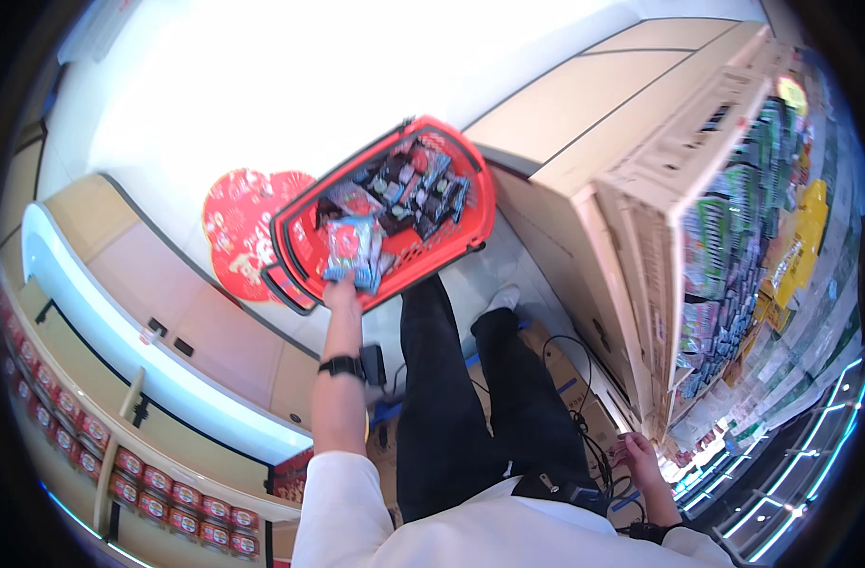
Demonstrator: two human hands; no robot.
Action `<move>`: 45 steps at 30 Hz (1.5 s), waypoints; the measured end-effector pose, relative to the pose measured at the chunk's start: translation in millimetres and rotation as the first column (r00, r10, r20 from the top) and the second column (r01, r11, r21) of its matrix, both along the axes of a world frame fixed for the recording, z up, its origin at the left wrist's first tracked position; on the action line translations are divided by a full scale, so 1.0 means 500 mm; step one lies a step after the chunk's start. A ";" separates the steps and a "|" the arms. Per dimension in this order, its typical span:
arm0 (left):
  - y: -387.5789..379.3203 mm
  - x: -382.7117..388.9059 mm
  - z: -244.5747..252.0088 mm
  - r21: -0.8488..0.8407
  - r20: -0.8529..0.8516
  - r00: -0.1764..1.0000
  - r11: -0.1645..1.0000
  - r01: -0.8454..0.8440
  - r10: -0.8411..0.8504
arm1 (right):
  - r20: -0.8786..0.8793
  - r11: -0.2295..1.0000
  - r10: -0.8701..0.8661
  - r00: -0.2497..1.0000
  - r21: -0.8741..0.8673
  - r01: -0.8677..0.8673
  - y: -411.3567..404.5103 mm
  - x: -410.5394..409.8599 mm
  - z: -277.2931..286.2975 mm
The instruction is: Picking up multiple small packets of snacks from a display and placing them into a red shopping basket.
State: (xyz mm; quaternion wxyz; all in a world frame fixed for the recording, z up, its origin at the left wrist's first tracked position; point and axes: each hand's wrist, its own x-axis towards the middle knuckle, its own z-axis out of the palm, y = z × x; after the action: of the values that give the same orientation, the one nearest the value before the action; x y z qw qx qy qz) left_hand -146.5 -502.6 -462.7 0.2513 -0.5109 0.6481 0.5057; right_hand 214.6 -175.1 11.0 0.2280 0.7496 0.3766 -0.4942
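My left hand [341,292] reaches over the near left end of a red plastic shopping basket [486,202]. Its fingers hold blue-and-white snack packets [353,245] with a red print, partly inside the basket. Small dark wrapped packets [407,195] lie loose in the far part of the basket. The basket has a black rim and hides my left foot; what supports it cannot be seen. Low at the right, my right hand [637,458] hangs beside my hip near black cables [594,444], fingers apart, with nothing visible in it.
A wooden display stand [677,167] at the right holds green snack packets [713,241] and yellow packaging [801,241]. A curved counter [191,312] and shelves of red-labelled jars [184,508] run along the left. A red floor sticker [240,234] lies beside the basket. Cardboard boxes [546,373] are behind my feet.
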 end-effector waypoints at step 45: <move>1.052 0.496 1.346 -0.895 -0.437 -0.886 -0.180 0.409 0.158 | -0.570 0.561 0.810 0.136 0.821 0.103 0.576 0.174 0.321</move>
State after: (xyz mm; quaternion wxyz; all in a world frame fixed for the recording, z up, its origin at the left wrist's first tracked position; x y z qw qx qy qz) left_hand 101.7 23.2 210.3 0.0958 0.8098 0.4772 0.3276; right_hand 301.6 112.9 171.3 -0.2286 0.1762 0.7736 -0.5641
